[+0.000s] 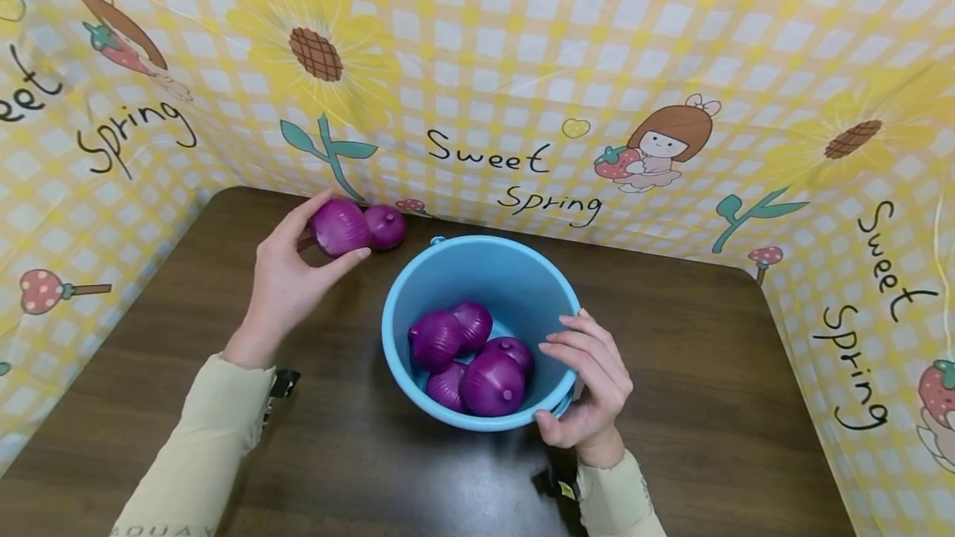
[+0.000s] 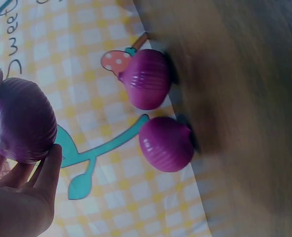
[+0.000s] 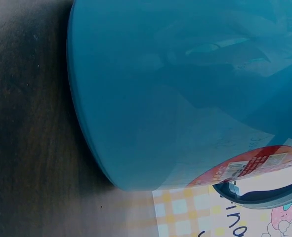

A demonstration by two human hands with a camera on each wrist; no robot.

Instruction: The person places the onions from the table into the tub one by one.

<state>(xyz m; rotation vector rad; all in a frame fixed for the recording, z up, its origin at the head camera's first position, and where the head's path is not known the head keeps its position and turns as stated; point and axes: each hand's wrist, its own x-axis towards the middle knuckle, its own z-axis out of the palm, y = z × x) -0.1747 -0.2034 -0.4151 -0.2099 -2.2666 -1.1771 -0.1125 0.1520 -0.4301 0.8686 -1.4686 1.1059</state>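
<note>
My left hand (image 1: 287, 280) holds a purple onion (image 1: 339, 227) between thumb and fingers, to the left of a light blue bucket (image 1: 395, 355). In the left wrist view, the held onion (image 2: 24, 121) is raised, apart from two more onions, an upper one (image 2: 148, 79) and a lower one (image 2: 166, 144), beside the cloth. Several onions (image 1: 492, 384) lie on the bucket's bottom. My right hand (image 1: 593, 379) grips the bucket's right rim, fingertips over the edge and thumb at the front. The bucket's outer wall (image 3: 150, 98) fills much of the right wrist view; no fingers show there.
The bucket stands on a dark wooden table (image 1: 686, 371). Behind and at both sides hangs a yellow checked cloth (image 1: 477, 106) with flowers and lettering. A blue handle (image 3: 269, 197) and a red label (image 3: 249, 163) are on the bucket's outside.
</note>
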